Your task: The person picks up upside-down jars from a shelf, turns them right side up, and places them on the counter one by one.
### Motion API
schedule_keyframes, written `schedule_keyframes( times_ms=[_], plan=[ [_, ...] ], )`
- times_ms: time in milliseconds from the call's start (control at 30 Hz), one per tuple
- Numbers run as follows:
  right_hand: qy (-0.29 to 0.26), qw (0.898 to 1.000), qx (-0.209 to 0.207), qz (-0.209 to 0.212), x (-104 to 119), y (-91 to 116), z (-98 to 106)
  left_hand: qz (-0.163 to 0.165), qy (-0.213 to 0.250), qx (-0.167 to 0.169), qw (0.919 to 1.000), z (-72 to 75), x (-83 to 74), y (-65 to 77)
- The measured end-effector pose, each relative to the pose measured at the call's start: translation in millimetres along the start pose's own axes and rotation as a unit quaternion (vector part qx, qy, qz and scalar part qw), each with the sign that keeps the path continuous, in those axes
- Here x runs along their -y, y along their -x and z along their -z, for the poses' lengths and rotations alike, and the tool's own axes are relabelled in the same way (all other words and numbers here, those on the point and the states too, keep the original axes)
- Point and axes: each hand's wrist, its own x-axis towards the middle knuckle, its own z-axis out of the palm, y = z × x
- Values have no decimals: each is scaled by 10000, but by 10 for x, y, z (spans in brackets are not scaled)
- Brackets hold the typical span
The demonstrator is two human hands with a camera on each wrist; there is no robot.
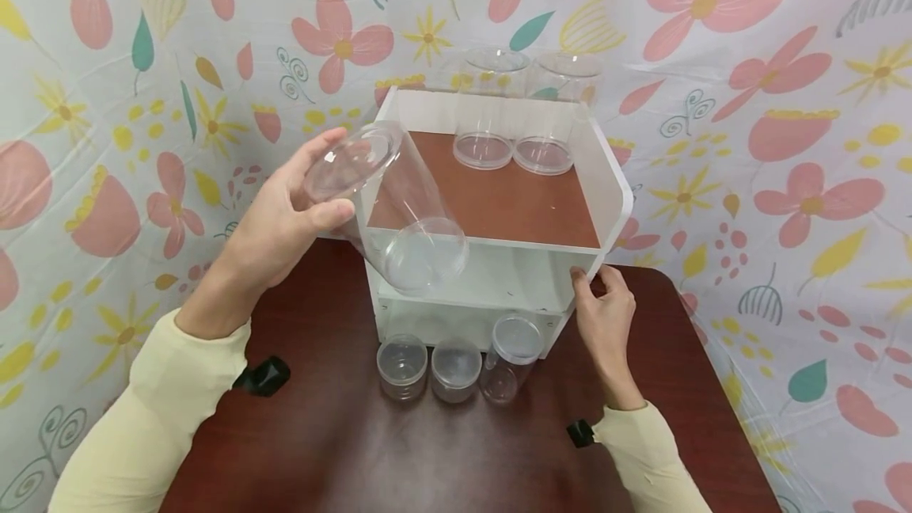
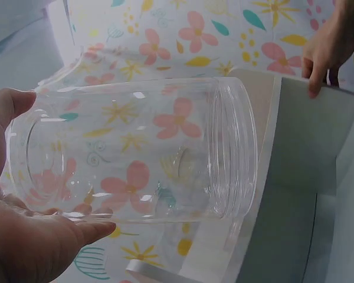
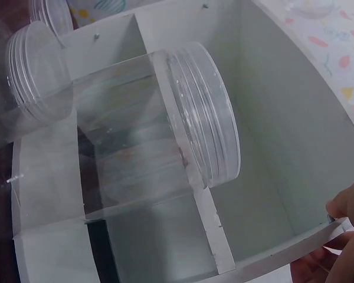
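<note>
My left hand (image 1: 281, 216) grips a tall clear plastic jar (image 1: 409, 200) around one end. The jar is tilted in mid-air before the left front of a small white shelf unit (image 1: 606, 180). In the left wrist view the same jar (image 2: 130, 147) spans the picture, its ridged end away from the palm. My right hand (image 1: 606, 315) pinches the front edge of the unit's right side panel, thumb on the inner face. On the brown top shelf (image 1: 456, 196) two tall clear jars, a left one (image 1: 483, 113) and a right one (image 1: 552, 121), stand side by side.
Before the unit, on the dark wooden table (image 1: 427, 457), stand two short clear jars, one left (image 1: 402, 370) and one middle (image 1: 456, 370), plus a taller lidded jar (image 1: 509, 362) at right. A flowered cloth (image 1: 805, 204) hangs behind and beside the table.
</note>
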Motion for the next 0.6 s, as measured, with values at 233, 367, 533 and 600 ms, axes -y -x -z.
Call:
schedule_keyframes(
  times_ms=[233,367,533,600],
  plan=[
    [-31,10000,-6,-60,7,2,4,-62,-41,170,9998,-30,112,136],
    [-48,9999,10,-102,4,5,-6,-99,11,195,9998,-48,201,205],
    [-61,9999,-1,-112,-7,5,-15,-199,-15,232,9995,-78,356,290],
    [-79,9999,0,-134,-11,8,-16,-213,8,243,9995,-92,423,318]
  ],
)
